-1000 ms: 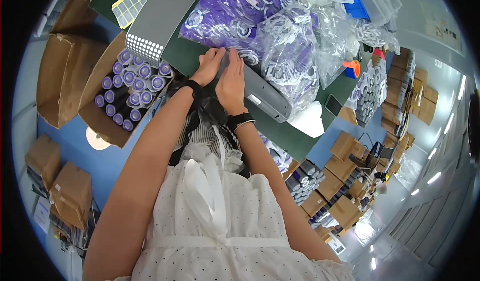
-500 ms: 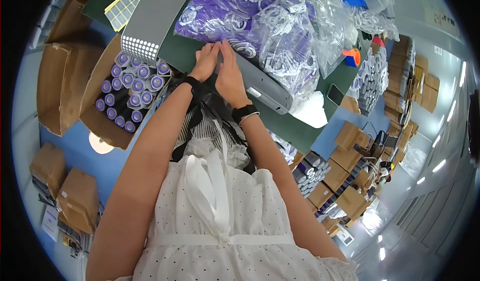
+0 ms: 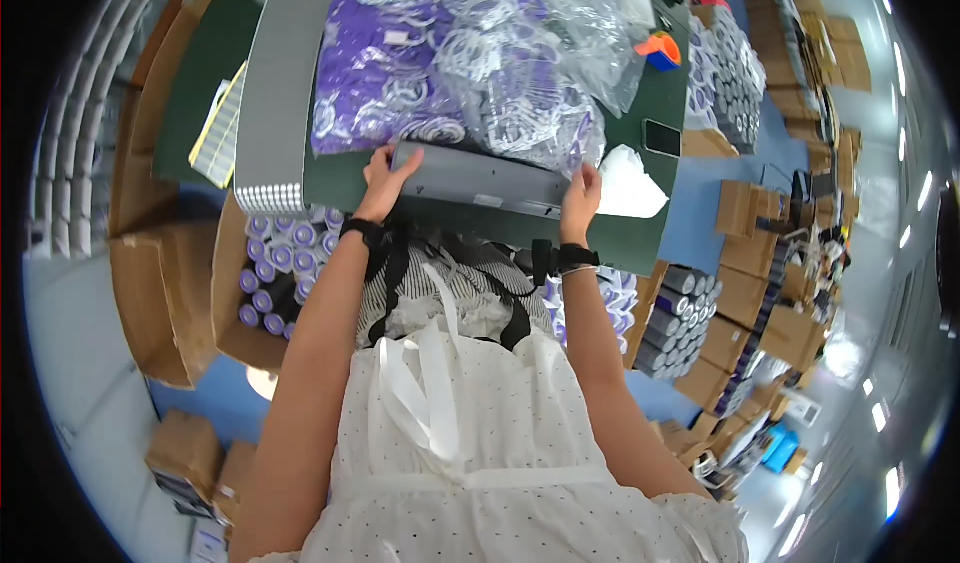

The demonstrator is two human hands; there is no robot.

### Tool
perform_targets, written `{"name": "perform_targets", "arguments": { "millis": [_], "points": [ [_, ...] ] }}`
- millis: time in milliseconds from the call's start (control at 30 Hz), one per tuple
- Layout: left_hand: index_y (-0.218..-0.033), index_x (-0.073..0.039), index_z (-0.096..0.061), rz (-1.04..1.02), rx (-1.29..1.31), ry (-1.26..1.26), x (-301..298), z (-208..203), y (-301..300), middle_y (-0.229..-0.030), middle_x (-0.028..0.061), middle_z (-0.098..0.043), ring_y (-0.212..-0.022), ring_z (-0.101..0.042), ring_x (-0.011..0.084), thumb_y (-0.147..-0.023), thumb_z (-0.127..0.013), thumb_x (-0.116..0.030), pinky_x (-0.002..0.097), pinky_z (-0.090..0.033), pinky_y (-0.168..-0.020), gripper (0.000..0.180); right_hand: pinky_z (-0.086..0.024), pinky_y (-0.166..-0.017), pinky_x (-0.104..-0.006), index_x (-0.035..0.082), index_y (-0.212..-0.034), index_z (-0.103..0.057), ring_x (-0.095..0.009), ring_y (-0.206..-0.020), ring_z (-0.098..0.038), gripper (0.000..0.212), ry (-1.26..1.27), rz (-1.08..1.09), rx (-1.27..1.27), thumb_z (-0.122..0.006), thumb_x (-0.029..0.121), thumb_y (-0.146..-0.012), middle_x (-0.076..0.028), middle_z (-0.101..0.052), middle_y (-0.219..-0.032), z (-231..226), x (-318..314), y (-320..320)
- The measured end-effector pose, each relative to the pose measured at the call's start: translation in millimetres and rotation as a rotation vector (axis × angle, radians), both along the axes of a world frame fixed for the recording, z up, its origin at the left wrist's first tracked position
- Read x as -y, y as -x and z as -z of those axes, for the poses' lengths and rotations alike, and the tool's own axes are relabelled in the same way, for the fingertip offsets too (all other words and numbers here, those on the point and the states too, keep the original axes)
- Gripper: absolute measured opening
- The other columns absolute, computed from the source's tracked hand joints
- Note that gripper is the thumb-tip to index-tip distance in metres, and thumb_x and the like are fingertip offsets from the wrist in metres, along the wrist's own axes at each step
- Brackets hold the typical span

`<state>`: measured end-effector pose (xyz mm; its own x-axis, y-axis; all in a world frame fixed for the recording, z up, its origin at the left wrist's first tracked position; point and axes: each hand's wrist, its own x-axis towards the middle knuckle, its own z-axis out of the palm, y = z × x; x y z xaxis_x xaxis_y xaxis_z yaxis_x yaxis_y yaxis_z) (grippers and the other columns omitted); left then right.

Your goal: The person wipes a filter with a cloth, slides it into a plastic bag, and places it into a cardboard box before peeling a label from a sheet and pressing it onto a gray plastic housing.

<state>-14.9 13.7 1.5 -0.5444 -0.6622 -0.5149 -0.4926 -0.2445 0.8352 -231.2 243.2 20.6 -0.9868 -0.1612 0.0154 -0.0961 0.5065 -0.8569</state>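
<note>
A long dark grey roll (image 3: 475,180) lies crosswise at the near edge of the green table, a small pale label on its side. Around its left end, my left hand (image 3: 385,183) is closed, thumb on top. My right hand (image 3: 580,203) grips the opposite end between thumb and fingers. Just behind the roll sit a clear bag of purple pieces with white rings (image 3: 385,68) and a clear bag of white ring-shaped pieces (image 3: 515,73). Beside my right hand is a crumpled white sheet (image 3: 632,185).
To the left, a grey sheet stack (image 3: 280,103) lies by a yellow-edged sticker sheet (image 3: 218,133). A cardboard box (image 3: 232,308) below holds several purple-ended rolls. At the right are a phone (image 3: 662,137), an orange-and-blue tape dispenser (image 3: 660,51) and a carton of grey rolls (image 3: 680,318).
My hands, close together at the roll's left end before, are now apart, one at each end. The roll lies more level across the view, and the whole view has turned.
</note>
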Motion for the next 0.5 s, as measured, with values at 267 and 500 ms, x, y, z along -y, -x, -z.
{"name": "perform_targets", "arguments": {
  "millis": [267,500],
  "points": [
    [-0.135,-0.005,-0.039,0.070,0.071,-0.044,6,10,-6,-0.132,0.0247,-0.038,-0.123,-0.036,0.0362,-0.077,-0.055,-0.072,0.0416,-0.026,-0.105,0.090,-0.042,-0.084,-0.0261,0.003,-0.120,-0.057,-0.012,-0.097,-0.052,0.042,0.376,0.157,0.519,-0.058,0.035,-0.093,-0.001,-0.059,-0.110,6,-48,-39],
    [-0.143,-0.004,-0.031,0.085,0.068,-0.132,5,-7,9,-0.143,0.0246,-0.034,-0.131,-0.035,0.0340,-0.077,-0.055,-0.071,0.0406,-0.026,-0.108,0.097,-0.040,-0.087,-0.0287,0.004,-0.127,-0.055,-0.015,-0.102,-0.051,0.057,0.345,0.079,0.749,-0.056,0.048,-0.091,-0.003,-0.058,-0.116,13,-58,-33]
  ]
}}
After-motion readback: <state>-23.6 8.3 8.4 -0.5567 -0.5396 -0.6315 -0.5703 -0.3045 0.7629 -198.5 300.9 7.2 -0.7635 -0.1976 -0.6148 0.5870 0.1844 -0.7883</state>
